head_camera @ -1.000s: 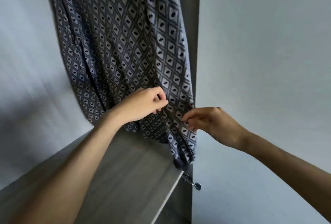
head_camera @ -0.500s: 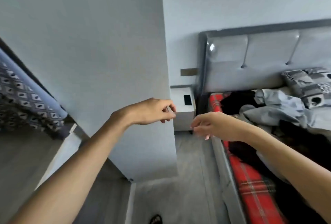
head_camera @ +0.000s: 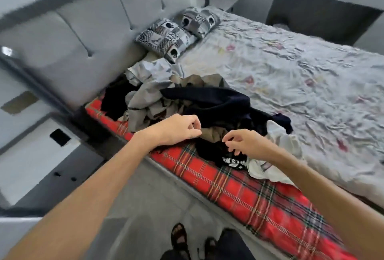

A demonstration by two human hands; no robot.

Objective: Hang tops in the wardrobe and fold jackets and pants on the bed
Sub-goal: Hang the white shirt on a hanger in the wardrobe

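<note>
Left hand, right hand: empty, loosely curled; away from the wardrobe, now over the clothes pile.

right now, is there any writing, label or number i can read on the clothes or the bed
No text can be read.
White print on the black garment near the right hand: too blurred to read.
Shapes on the patterned pillows: no words legible.
</note>
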